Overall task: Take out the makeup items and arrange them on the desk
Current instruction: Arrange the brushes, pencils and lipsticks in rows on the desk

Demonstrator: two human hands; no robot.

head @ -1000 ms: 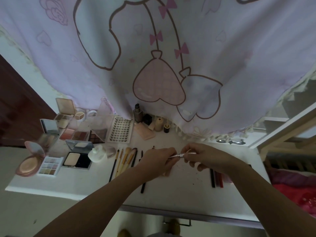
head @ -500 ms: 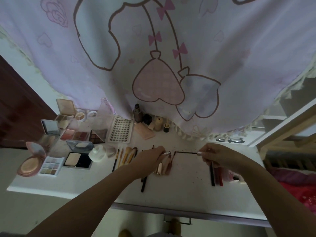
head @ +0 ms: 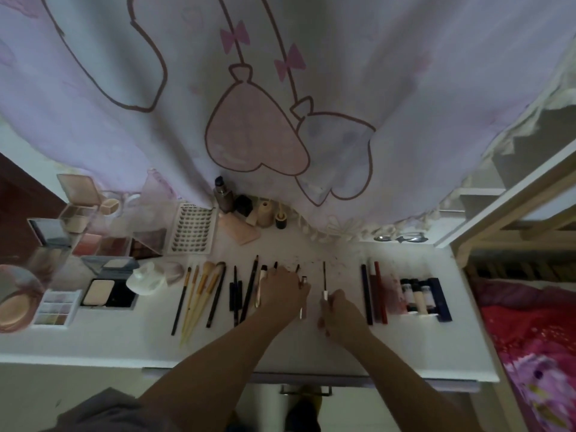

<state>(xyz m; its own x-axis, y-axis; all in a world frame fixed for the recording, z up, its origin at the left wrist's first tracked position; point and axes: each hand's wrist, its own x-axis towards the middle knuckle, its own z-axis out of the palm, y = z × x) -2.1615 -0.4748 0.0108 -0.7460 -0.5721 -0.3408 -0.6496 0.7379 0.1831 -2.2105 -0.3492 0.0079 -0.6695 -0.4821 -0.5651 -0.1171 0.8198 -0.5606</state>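
A thin wand (head: 324, 277) is pinched at its cap end by the right hand (head: 338, 310) on the desk (head: 405, 347); a tube (head: 303, 296) is gripped by the left hand (head: 282, 288). The neighbouring liners (head: 374, 294) could be knocked askew if the wand is set down carelessly.

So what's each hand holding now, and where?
Right hand pinches the thin wand by its silver cap end. Left hand rests on the pencils; grip unclear.

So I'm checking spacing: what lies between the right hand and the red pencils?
In the head view, only bare desk lies between the right hand and the red pencils, apart from one dark blue pencil.
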